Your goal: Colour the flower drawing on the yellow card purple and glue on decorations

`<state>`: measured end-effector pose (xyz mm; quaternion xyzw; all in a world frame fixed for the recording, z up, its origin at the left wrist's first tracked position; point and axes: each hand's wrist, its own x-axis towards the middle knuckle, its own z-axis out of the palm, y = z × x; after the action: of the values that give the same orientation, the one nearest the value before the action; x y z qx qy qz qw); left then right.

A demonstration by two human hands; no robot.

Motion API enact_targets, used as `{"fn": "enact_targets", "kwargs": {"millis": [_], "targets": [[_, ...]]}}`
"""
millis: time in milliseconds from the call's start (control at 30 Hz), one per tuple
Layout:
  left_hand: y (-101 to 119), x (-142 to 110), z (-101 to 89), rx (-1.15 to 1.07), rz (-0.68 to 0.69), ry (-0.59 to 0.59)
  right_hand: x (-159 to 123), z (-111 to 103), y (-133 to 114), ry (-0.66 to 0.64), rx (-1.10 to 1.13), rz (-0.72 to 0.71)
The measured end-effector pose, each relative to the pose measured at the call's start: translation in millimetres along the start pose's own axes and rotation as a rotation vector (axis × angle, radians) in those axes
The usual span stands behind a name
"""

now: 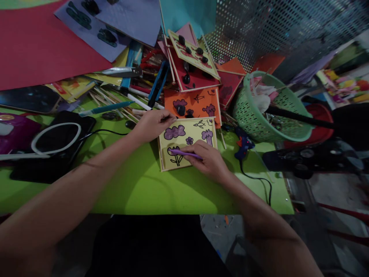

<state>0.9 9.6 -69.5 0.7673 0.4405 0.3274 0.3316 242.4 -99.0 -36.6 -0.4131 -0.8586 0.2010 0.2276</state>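
Observation:
A yellow card [184, 143] edged with thin wooden sticks lies on the green tabletop [129, 188]. Black-outlined drawings cover it: a cloud, a bird, small flowers and a tulip [175, 154], some coloured purple. My right hand [206, 157] is closed round a purple pen [191, 155], its tip at the tulip's head. At the card's upper left corner, my left hand [152, 124] grips the edge, thumb and fingers close together. Just behind lies an orange card [188, 100] with similar drawings and a dark stone on it.
More stick-framed cards [196, 55] with dark stones pile up behind. A green basket [242, 102] and a glue gun [244, 144] sit to the right. Leftward are scissors [122, 71], a teal pen [112, 107], a black device [54, 161] and red paper [43, 42].

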Motion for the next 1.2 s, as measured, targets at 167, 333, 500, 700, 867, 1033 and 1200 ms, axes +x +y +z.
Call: {"fn": "enact_targets", "kwargs": {"millis": [167,333,500,700,867,1033,1200], "targets": [[-0.4,0.1,-0.3,0.01,0.005,0.0,0.1,-1.0,-0.8,-0.01,0.008,0.013],[-0.7,0.7,-1.0,0.009,0.009,-0.001,0.9,-0.6,-1.3,0.003,-0.001,0.017],[-0.9,0.3,-0.6,-0.001,0.013,-0.008,0.6,-0.4,-0.9,0.001,0.012,0.007],[-0.3,0.2,-0.2,0.002,0.024,-0.003,-0.2,-1.0,0.0,0.034,-0.006,0.009],[-1.2,0.3,0.4,0.0,0.018,-0.001,-1.2,-1.3,0.4,0.022,0.012,0.01],[-1.6,0.6,0.5,0.004,0.025,0.003,-0.6,-1.5,0.9,0.031,0.01,0.001],[-1.0,0.4,0.1,-0.002,0.021,0.003,-1.1,-1.0,2.8,0.022,0.019,0.0]]}}
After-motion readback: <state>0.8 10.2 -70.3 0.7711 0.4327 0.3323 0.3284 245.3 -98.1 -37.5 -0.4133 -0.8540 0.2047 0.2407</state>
